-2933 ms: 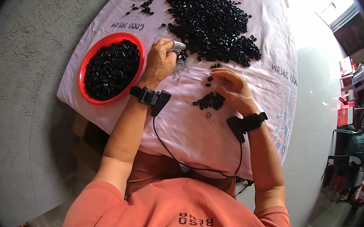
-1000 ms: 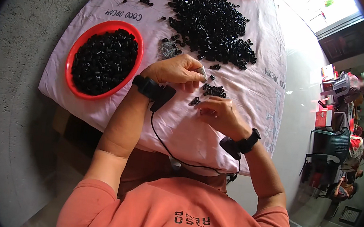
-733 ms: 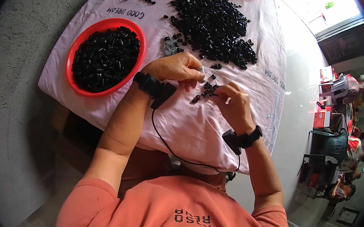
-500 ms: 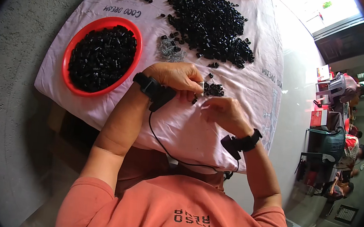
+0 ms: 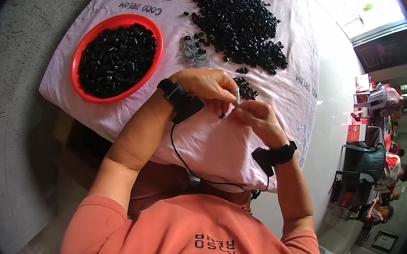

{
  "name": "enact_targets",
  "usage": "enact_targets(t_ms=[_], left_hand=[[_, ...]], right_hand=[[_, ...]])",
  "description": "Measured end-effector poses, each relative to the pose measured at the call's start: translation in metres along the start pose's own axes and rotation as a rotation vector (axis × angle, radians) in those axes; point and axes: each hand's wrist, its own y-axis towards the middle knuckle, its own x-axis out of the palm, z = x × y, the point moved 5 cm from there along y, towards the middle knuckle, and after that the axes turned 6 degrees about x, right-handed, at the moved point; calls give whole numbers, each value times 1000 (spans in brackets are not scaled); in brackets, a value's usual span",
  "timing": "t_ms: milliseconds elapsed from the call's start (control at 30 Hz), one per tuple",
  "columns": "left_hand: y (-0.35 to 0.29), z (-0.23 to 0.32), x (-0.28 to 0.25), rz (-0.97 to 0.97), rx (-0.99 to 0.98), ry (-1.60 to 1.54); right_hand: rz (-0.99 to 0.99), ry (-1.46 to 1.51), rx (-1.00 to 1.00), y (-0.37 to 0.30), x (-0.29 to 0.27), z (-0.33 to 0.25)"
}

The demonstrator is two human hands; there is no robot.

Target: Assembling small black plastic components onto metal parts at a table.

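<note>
My left hand (image 5: 207, 84) is closed in a pinch on a thin pale strip (image 5: 238, 95), which sticks up at the fingertips; its exact kind is too small to tell. Right beside it, my right hand (image 5: 262, 122) has thumb and fingers pressed together, their tips at the strip's lower end. Whatever that pinch holds is hidden. A tiny black piece (image 5: 222, 115) shows under the left fingers. Just beyond both hands lies a small heap of dark pieces (image 5: 247, 90). Thin grey, see-through-looking pieces (image 5: 194, 55) form another pile past the left hand.
A red basin (image 5: 74, 73) full of small black parts stands at the left on the pink cloth (image 5: 201, 146). The large heap of black parts (image 5: 234, 23) spreads across the far side. A cable (image 5: 180, 161) links my wrist bands. Other people sit far right.
My right hand has moved up and left, and its fingertips now meet the left hand's. The pale strip shows more plainly now. The view has shifted slightly.
</note>
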Motion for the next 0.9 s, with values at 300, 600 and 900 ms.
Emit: enact_targets(t_ms=[300, 600, 900], left_hand=[[-3, 5, -47, 627, 505, -315], [-7, 0, -58, 814, 637, -594], [-8, 11, -52, 876, 632, -387]], right_hand=[[1, 190, -116, 23, 44, -24], [-238, 395, -90, 42, 101, -49], [-187, 403, 10, 55, 110, -46]])
